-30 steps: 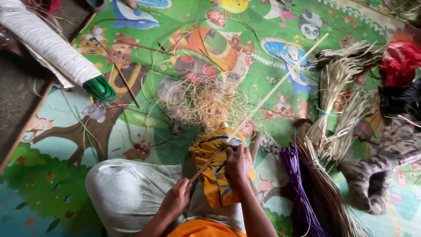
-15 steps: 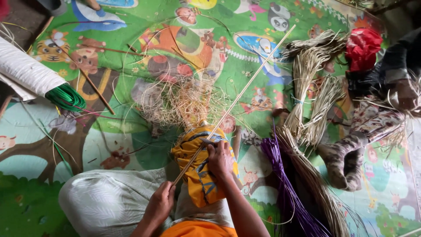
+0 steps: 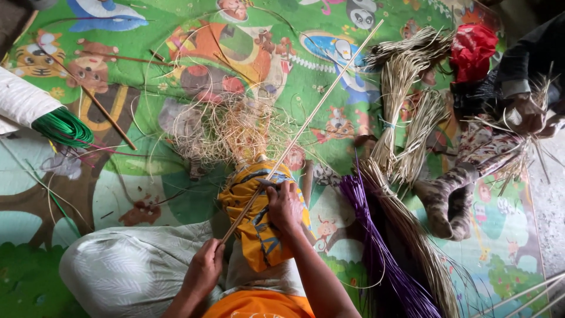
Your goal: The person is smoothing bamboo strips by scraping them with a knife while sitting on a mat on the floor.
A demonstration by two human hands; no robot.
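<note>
Both hands grip one long thin pale cane stick: left hand low, right hand higher, over yellow cloth. Curly pale shavings lie ahead; most looks unscraped.

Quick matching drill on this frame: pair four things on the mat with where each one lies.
Things:
1. long cane
2. purple strands
3. green strands
4. red cloth

Places:
A. upper right corner
B. left edge, beside a white roll
C. held in the left hand and right hand
D. right of the yellow cloth

Pairs: 1-C, 2-D, 3-B, 4-A
</note>
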